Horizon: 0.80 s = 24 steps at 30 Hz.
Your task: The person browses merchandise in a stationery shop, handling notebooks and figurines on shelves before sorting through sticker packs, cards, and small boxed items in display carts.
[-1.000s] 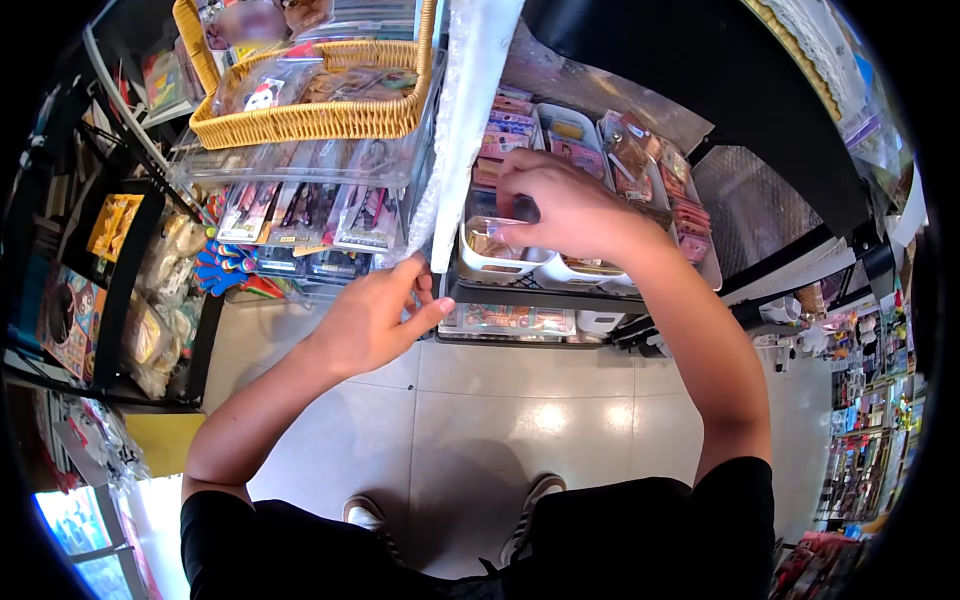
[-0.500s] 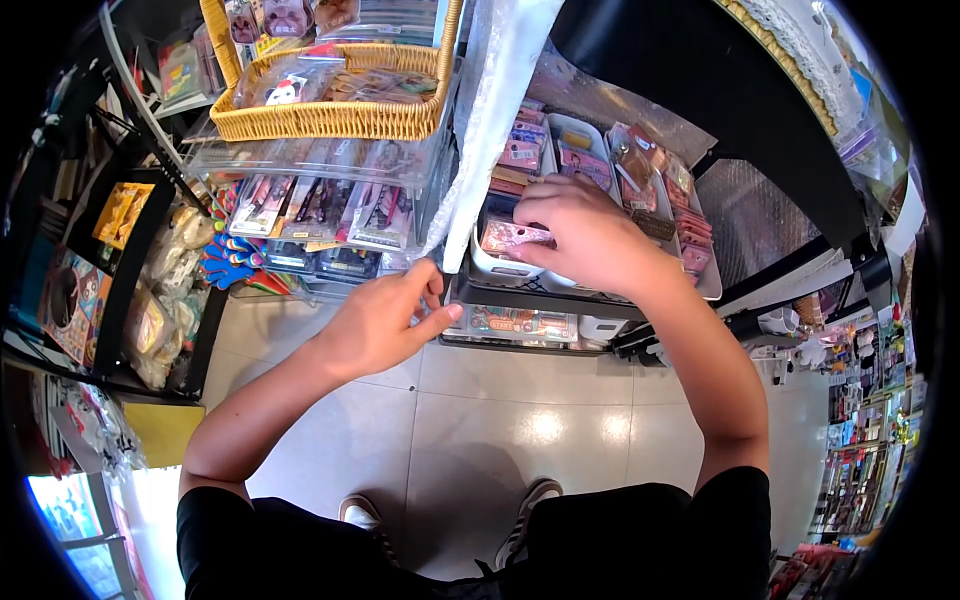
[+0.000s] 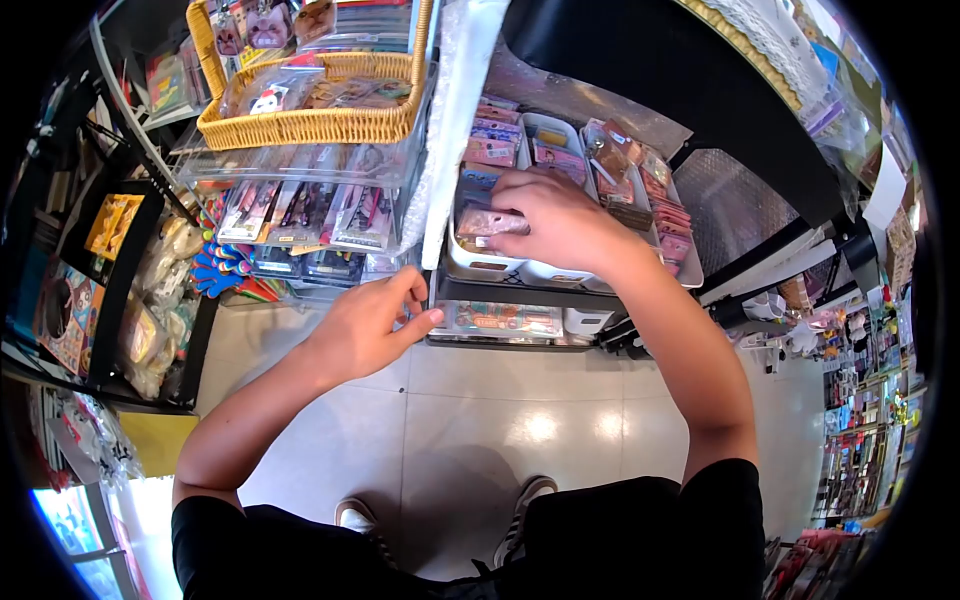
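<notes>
My right hand (image 3: pixel 560 225) reaches into a white plastic bin (image 3: pixel 482 265) on the shelf. Its thumb and fingers close on a small pink packet (image 3: pixel 490 222), whose print is too small to read. More flat pink packets (image 3: pixel 492 150) stand in rows behind it. My left hand (image 3: pixel 370 320) hangs in front of the shelf edge, just below the white wrapped post (image 3: pixel 452 130). Its fingers are loosely bent, with the thumb apart, and nothing shows in them.
A wicker basket (image 3: pixel 310 128) of packaged goods sits on a clear rack at left, above packaged pens (image 3: pixel 300 210). Right of the bin are more bins with brown and pink packets (image 3: pixel 670 225). A lower shelf holds a flat package (image 3: pixel 510 318). Tiled floor (image 3: pixel 480 420) lies below.
The shelf has shifted left in view. The pink packet in my right hand is tilted differently and its face shows less clearly. My left hand sits slightly lower, still loosely bent.
</notes>
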Motion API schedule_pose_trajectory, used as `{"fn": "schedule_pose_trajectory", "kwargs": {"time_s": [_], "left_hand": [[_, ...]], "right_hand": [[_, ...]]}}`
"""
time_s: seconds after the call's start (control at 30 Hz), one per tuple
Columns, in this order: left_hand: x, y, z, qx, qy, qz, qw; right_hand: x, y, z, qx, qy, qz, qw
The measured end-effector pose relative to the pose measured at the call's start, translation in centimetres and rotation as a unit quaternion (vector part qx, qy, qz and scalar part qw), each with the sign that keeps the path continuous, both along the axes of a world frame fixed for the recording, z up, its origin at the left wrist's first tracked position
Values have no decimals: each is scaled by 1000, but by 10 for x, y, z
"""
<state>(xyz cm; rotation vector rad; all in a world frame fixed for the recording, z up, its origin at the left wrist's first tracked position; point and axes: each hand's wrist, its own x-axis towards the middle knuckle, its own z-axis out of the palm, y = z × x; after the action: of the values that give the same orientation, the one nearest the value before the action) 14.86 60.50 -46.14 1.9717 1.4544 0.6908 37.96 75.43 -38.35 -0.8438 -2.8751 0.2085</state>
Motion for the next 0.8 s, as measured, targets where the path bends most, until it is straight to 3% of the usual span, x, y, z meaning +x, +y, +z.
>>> {"fn": "schedule_pose_trajectory", "kwargs": {"time_s": [0.03,0.1,0.13,0.2,0.3,0.43,0.5,0.57,0.63,0.77,0.8], "left_hand": [[-1,-1,-1,0,7,5,1000],[-2,-2,-1,1,11,0,1000],[-2,-4,1,-7,7,11,1000],[-4,-5,-4,-4,6,26,1000],[-4,-7,-2,-10,16,22,1000],[-1,-6,-2,-23,16,13,1000],[1,-5,-4,-6,20,9,1000],[1,-5,-7,8,25,4,1000],[-1,-5,-9,21,10,-2,1000],[-3,-8,-5,6,3,9,1000],[-4,-8,-7,15,5,9,1000]], "right_hand": [[4,2,5,2,-1,-5,1000],[16,18,18,-154,85,7,984],[33,44,9,-174,180,-24,968],[60,74,28,-29,136,-246,959],[123,137,5,40,53,-264,962],[122,131,1,45,-22,-297,953],[110,118,-3,140,-61,-275,949],[98,108,8,124,-58,-281,950],[88,104,20,57,-180,-357,915],[78,89,15,135,-86,-346,925],[65,76,13,167,-26,-285,943]]}}
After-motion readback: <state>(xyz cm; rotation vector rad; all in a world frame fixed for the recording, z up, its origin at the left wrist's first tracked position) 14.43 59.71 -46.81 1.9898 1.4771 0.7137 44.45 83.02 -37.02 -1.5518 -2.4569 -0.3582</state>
